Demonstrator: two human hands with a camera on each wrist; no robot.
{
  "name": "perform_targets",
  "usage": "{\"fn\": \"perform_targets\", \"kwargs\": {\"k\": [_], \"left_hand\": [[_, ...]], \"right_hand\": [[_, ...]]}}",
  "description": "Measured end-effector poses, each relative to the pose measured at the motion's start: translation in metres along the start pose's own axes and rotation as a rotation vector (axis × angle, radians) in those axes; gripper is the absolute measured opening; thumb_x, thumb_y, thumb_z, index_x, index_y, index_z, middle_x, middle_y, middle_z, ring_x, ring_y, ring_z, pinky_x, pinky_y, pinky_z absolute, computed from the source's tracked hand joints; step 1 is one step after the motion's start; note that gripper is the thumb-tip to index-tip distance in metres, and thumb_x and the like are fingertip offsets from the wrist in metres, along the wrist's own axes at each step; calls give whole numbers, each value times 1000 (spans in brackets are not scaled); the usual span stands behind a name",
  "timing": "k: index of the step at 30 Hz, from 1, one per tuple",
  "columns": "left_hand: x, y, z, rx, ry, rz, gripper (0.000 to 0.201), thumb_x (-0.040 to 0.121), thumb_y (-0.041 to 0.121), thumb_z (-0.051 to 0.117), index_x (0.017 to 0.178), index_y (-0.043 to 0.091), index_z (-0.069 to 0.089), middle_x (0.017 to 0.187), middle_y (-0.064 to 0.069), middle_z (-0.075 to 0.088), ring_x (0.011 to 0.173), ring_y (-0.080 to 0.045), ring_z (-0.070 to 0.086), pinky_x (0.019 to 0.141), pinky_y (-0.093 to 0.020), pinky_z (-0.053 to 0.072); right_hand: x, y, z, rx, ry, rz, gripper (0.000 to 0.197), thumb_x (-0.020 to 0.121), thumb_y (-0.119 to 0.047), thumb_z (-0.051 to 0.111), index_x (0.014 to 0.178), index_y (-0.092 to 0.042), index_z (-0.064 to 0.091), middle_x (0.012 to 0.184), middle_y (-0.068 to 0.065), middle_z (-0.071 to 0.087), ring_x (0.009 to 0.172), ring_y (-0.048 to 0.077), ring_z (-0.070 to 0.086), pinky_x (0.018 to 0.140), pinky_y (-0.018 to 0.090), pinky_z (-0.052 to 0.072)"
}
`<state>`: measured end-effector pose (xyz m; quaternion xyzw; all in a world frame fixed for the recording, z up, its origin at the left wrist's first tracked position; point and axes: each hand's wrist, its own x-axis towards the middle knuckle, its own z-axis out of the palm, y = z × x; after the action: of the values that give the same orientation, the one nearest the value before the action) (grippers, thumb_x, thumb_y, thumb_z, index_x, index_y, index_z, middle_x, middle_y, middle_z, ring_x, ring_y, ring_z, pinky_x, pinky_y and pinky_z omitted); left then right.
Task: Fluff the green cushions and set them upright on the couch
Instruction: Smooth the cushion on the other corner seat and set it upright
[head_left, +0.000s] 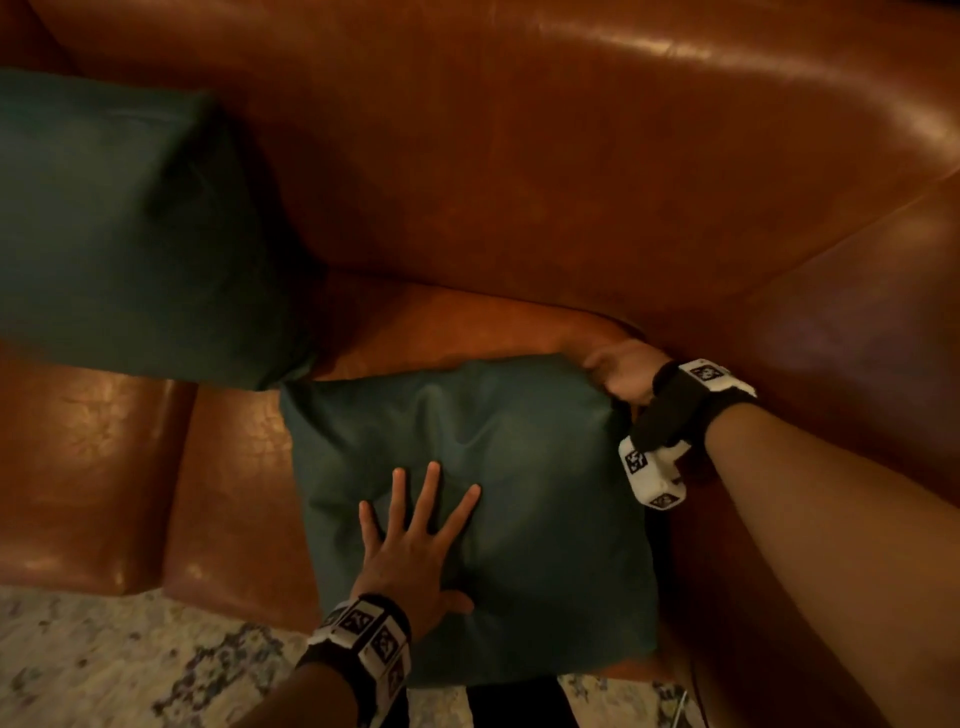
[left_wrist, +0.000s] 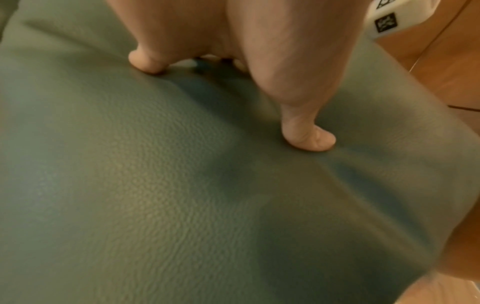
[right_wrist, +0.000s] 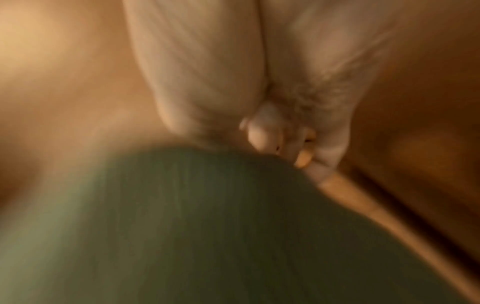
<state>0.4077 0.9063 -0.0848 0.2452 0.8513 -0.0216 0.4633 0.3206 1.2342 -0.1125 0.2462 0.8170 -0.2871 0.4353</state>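
Flat on the seat of the brown leather couch (head_left: 571, 156): a square green cushion with a pebbled, leather-like skin (head_left: 467, 493), creased and dented near its middle. Pressed on its near half by the left hand (head_left: 410, 551), fingers (head_left: 431, 488) straight and spread, tips sinking into the cover (left_wrist: 182, 185). Pinched at its far right corner by the right hand (head_left: 621, 371), fingers curled round the edge; right-wrist view blurred, curled fingers (right_wrist: 262, 135) at the green corner (right_wrist: 182, 226). Near edge hanging slightly past the seat front, above a pale patterned rug (head_left: 104, 665). Right edge close against the couch arm. Far left corner touching or just under a second green cushion (head_left: 130, 234) leaning upright against the backrest. Bare seat leather to the left and behind.
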Motion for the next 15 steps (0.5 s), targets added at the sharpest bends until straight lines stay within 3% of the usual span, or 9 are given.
{"fn": "perform_targets", "kwargs": {"k": [3,5,6,8,9,11,15], "left_hand": [[-1,0,-2,9,-15,7,119,68,69,62,128,54,-39,139,7,-52,133,-34,-41,109,-69,-7],[-3,-1,-2,19,-14,6,118,69,70,61,128,53,-40,140,6,-51,133,-34,-41,110,-68,-7],[-4,-1,-2,21,-14,5,119,68,71,60,127,53,-41,141,6,-50,133,-34,-41,110,-67,-7],[-5,-2,-3,17,-14,6,119,67,72,60,125,54,-43,141,6,-50,133,-34,-41,110,-67,-6],[-5,-1,-4,23,-15,7,119,66,73,60,124,54,-43,141,6,-49,133,-34,-40,111,-67,-6],[-7,0,-6,43,-20,7,119,67,73,59,123,54,-44,140,6,-50,133,-33,-40,112,-65,-5],[-16,-6,-9,109,-12,37,118,71,69,60,122,54,-45,142,7,-48,137,-30,-35,116,-59,3]], "right_hand": [[-4,35,-13,528,431,145,25,82,-7,67,87,-31,71,113,-4,68,101,20,64,93,35,51],[-10,42,-9,805,627,209,20,76,-11,73,73,-30,69,91,-2,71,88,20,67,87,43,55],[-8,41,-5,782,615,172,15,74,-18,76,73,-31,68,87,-1,70,84,20,66,86,45,56],[-9,31,2,531,361,110,11,76,-30,73,86,-33,70,99,-2,69,92,20,63,91,36,51],[-9,25,6,407,223,110,17,81,-26,68,98,-31,70,112,-1,67,104,21,61,95,31,47],[-13,19,10,293,97,112,29,88,-12,57,114,-17,68,127,3,61,119,25,55,100,29,42],[-32,20,19,438,270,200,32,86,-7,54,112,-16,70,128,6,62,119,28,55,102,27,40]]}}
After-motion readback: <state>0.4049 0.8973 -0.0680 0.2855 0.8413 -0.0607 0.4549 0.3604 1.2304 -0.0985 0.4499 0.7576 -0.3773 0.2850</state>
